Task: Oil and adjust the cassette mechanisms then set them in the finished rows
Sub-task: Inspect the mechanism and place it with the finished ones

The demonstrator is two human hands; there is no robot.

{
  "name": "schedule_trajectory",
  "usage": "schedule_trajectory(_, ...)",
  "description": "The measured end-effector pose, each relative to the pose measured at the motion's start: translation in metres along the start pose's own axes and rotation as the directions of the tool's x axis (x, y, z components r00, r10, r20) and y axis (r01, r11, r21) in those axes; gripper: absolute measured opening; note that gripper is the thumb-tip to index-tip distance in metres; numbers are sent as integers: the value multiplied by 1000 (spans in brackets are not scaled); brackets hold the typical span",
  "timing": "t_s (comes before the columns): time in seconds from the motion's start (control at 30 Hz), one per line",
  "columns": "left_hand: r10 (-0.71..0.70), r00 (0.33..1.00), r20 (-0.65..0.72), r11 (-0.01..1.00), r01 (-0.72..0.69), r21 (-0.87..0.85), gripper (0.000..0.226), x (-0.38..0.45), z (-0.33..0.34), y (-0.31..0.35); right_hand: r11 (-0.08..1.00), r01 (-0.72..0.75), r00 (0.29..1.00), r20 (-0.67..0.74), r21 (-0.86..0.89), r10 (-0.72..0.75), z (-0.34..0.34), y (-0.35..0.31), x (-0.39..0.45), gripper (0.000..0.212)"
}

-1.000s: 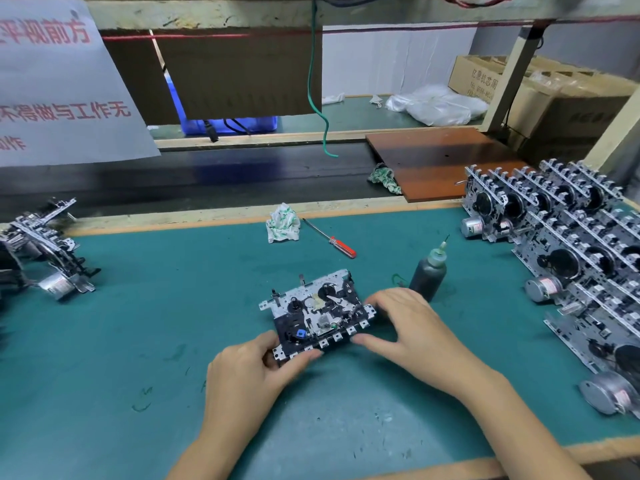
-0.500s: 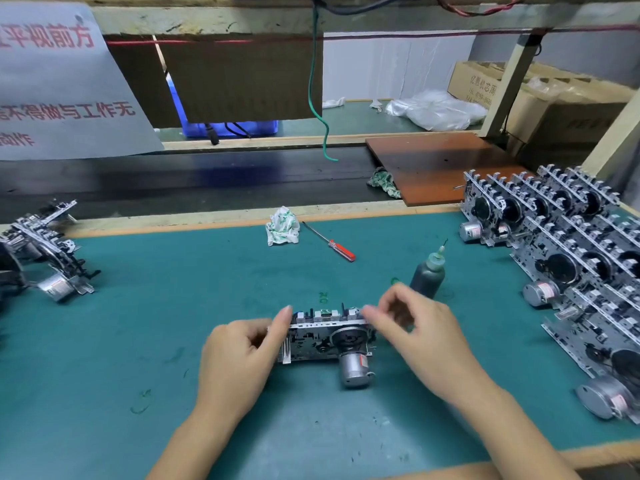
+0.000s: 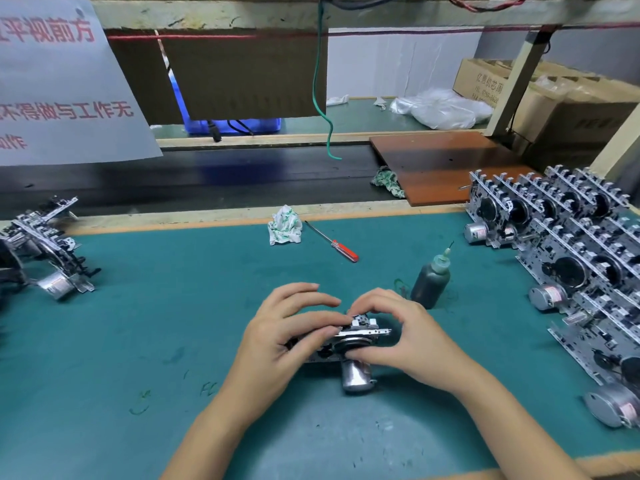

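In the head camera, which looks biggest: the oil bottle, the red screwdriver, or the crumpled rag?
1. oil bottle
2. red screwdriver and crumpled rag: too alike to rank, one long and thin, one bunched, both farther away.

— Can you read anything here?
— The white paper sign (image 3: 62,84) hanging at the top left has red Chinese characters, cut off at the edge: "平视前方", then "不得做与工作无", then "作".
— And elsewhere?
— The cardboard box (image 3: 491,81) past the desk's far right corner has print: "亿…机芯", the rest too small to read.
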State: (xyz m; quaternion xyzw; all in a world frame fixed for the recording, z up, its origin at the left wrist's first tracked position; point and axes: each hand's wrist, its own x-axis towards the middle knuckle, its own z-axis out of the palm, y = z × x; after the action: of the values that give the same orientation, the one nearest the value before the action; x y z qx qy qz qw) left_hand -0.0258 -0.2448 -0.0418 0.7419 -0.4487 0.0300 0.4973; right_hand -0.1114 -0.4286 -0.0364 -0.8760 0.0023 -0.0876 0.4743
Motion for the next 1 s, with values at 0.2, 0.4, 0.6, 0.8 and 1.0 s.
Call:
schedule_trajectory(0.2,12,999,-41,1000,-13,-26,20,-1,4,1,990,-41,999,-26,132,44,6,-1,-4,27)
schedule_trajectory(0.4,6,999,-41,997,-9,-76,20,-4,4,1,984,-61,998,-17,166,65,6,-1,0,28)
schedule_trajectory(0.6,-7,999,-32,996,4,-90,19,-3,2,0,957,-45,996,-81,-287,23,-1,-3,-15,46)
schedule_trajectory(0.8,-5,999,-43,993,0,-116,24,-2,5,-1,796,8,953,-237,-605,-189,7,4,-36,39)
schedule_trajectory(1.0,-22,999,-44,991,16,-130,22,-2,5,-1,775,56,964,-167,-629,-205,1,7,-34,38)
